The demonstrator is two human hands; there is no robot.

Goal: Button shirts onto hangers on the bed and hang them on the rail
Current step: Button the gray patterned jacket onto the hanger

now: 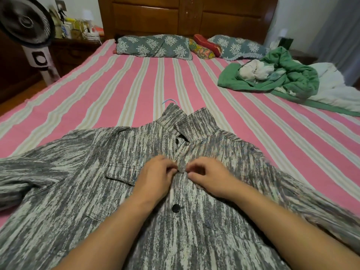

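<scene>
A grey and white streaked shirt (81,191) lies face up on the pink striped bed (136,82), collar pointing away from me. A light blue hanger hook (169,100) pokes out above the collar; the remainder of the hanger is hidden inside the shirt. My left hand (157,176) and my right hand (208,177) pinch the two front edges of the shirt together at chest height, fingers curled on the fabric. A black button (176,208) shows lower on the placket, another (177,141) just under the collar.
A heap of green and white bedding (280,75) lies at the right of the bed. Patterned pillows (153,46) line the wooden headboard (187,16). A standing fan (27,32) and a cluttered bedside cabinet (76,49) are at the left.
</scene>
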